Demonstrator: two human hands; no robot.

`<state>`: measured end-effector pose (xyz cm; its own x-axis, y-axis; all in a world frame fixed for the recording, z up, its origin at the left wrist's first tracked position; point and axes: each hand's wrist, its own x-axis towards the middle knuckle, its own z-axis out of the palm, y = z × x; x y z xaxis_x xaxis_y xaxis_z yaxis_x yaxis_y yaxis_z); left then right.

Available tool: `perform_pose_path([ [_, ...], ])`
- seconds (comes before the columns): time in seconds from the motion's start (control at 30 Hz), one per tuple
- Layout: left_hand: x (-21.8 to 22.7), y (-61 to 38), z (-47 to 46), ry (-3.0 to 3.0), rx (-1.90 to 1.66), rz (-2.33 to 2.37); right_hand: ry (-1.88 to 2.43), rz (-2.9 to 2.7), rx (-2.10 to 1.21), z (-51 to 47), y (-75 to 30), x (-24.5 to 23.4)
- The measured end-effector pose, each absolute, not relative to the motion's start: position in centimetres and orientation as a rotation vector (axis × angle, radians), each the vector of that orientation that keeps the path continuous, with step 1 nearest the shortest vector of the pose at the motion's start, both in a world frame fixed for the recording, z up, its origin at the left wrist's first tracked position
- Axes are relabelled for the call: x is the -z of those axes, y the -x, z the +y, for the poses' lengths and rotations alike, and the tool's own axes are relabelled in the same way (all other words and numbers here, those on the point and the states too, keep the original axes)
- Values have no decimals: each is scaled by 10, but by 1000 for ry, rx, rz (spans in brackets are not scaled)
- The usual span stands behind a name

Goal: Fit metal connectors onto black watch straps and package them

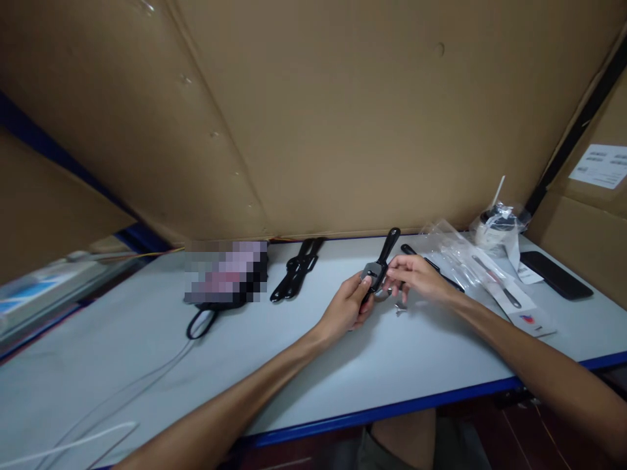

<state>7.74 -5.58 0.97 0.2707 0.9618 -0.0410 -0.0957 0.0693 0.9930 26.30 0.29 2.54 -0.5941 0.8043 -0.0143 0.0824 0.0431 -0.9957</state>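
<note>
My left hand (349, 301) is closed around a black spokeshave (390, 243), its thumb pressing on the grey metal plate at the middle. One handle of the tool points up and away; the other is partly hidden by the hand. My right hand (410, 277) is beside the plate with fingers curled and pinched together; what lies between the fingertips is too small to tell. Just below those fingers, a small shiny metal piece (400, 308) rests on the table. Another slim black handle-shaped tool (449, 279) lies behind the right hand, partly covered by it.
More black spokeshaves (296, 267) lie together left of centre. Farther left is a blurred-out object (226, 274) with a black strap loop (202, 324). Clear plastic packaging (490, 281), a wrapped cup (498, 228) and a black flat case (556, 274) stand at right. Cardboard (343, 117) walls the back.
</note>
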Motion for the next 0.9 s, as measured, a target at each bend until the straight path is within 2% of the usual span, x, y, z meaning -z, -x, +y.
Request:
perform_pose_path([
  [0.2, -11, -77, -56, -1185, -985, 942, 916, -1812, -1443, 4, -264, -23],
  [0.67, -11, -76, -56, -1211, -995, 957, 1054, -1758, -1391, -5, -258, -34],
  [0.73, -11, -76, -56, -1192, -1013, 986, 1100, -1834, -1302, -1, -262, -36],
  [0.9, -14, -76, -57, -1126, -1048, 1016, 1189, -2181, -840, 9, -279, -45],
])
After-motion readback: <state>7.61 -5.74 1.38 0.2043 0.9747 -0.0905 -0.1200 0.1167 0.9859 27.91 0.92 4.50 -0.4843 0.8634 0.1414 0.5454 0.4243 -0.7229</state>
